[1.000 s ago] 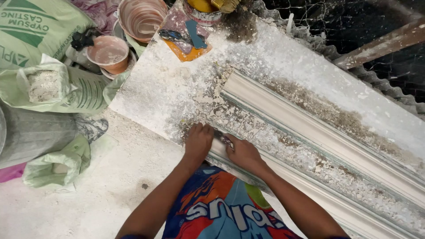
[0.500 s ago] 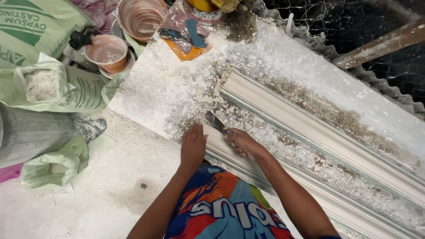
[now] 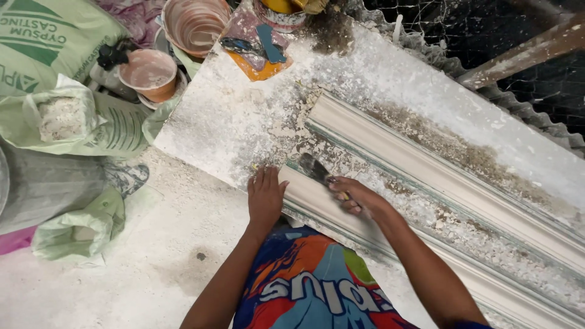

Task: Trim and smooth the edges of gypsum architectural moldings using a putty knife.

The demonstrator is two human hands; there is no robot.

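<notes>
Since the earlier frame, my right hand (image 3: 356, 198) has lifted the scraper (image 3: 317, 170) so its dark blade now points up and away from me, resting on the near edge of the long white moulding (image 3: 426, 164). That hand is wrapped tight around the scraper's handle, fingers closed, blade jutting ahead of the knuckles. My left hand (image 3: 265, 198) has slid a little toward me and lies flat, palm down, fingers together and empty, pressing the near lip of the moulding just left of the blade; I judge it steadies the piece while the blade works. White crumbs and flakes lie all around the blade, thickest to its right along the moulding's channel. The moulding rests on a dusty white board (image 3: 231, 116) that runs diagonally away from the grip. Well beyond the blade, at the board's far end, sit a terracotta-coloured bowl (image 3: 195, 24) and a smaller bowl (image 3: 149, 73). Far left of my left hand lie green plaster sacks (image 3: 55, 42).
</notes>
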